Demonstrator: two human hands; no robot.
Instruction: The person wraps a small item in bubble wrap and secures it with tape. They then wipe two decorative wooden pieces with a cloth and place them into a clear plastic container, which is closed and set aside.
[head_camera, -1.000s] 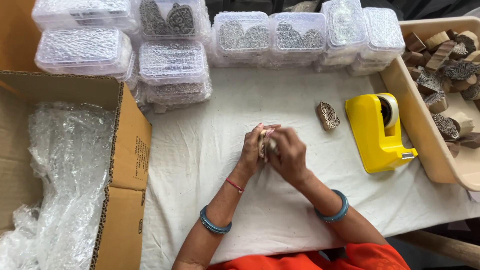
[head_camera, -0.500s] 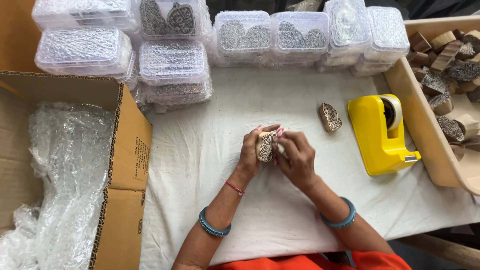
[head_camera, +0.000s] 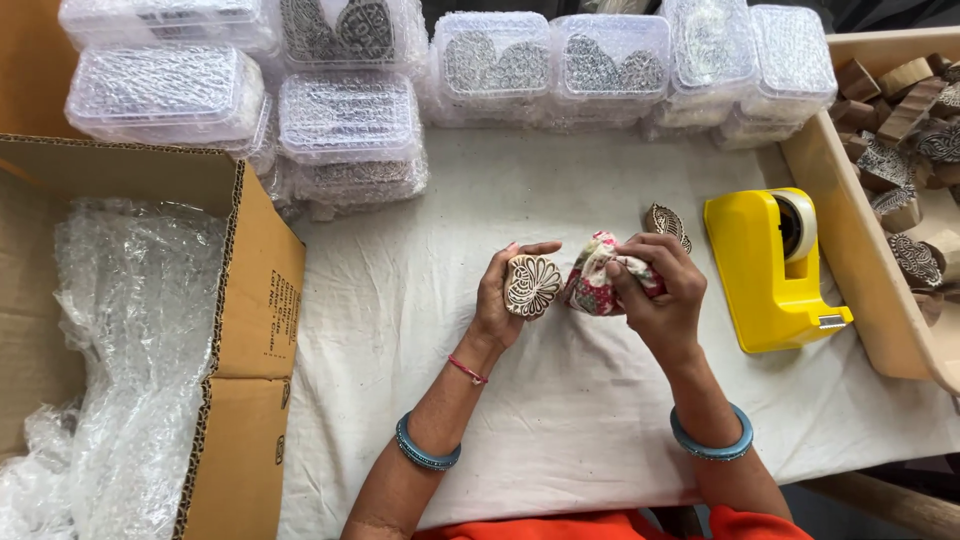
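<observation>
Since the earlier frame both hands part: left hand (head_camera: 505, 300) clamps the carved wooden block (head_camera: 532, 286), right hand (head_camera: 655, 295) pinches the patterned cloth (head_camera: 592, 285), both left of the yellow tape dispenser (head_camera: 765, 270). Best kept face-up, wiping along the grooves.

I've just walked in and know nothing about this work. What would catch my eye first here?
Probably the bright yellow tape dispenser on the white cloth at the right. Next, at the centre, the left hand holds a carved wooden block with a fan pattern facing up, while the right hand grips a bunched flowery cloth. Stacked clear plastic boxes line the far edge.
</observation>
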